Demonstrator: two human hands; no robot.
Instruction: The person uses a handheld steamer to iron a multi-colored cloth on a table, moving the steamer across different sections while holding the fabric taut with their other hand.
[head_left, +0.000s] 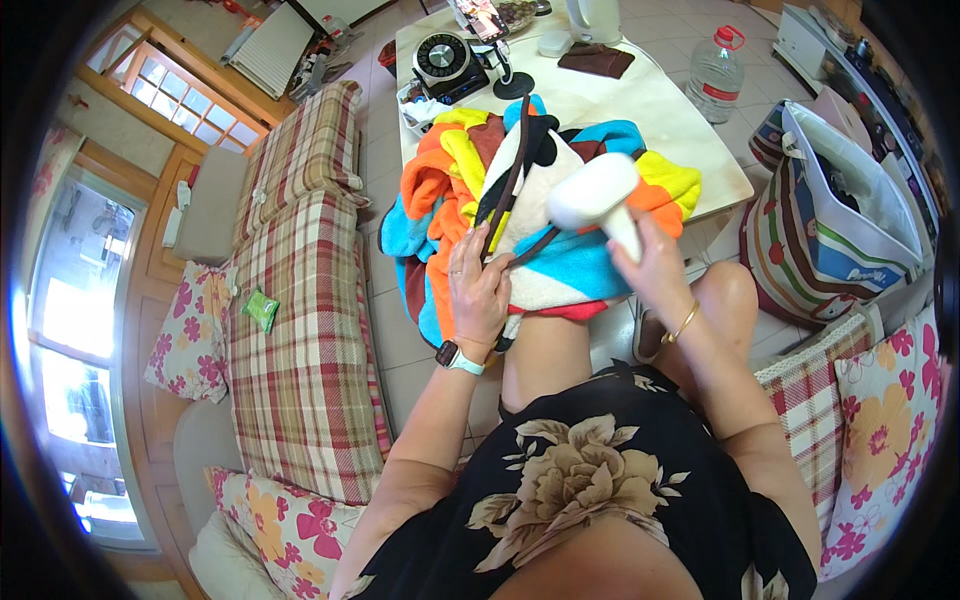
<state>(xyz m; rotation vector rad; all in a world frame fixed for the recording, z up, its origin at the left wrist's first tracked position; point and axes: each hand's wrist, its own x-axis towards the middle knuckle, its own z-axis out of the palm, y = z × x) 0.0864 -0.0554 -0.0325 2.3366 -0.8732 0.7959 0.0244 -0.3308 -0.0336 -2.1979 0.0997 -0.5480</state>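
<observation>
A bunched multicoloured fleece blanket (555, 277) with dark brown edging lies over the near end of the table and hangs down at my knees. My left hand (478, 289) is on its near left part, gripping the blanket where two stretches of brown edging meet. In my right hand (654, 259) is a white handheld appliance (592, 193), held by its handle. The appliance's rounded head is over the middle of the blanket; whether it touches the cloth cannot be told. Its working face is turned away from view.
On the pale table (660, 94) stand a black device with a round dial (442, 60), a phone on a stand (480, 19), a white basket (416, 112) and a brown cloth (595, 60). A large water bottle (716, 79) and striped bag (795, 232) are right; a plaid sofa (300, 352) is left.
</observation>
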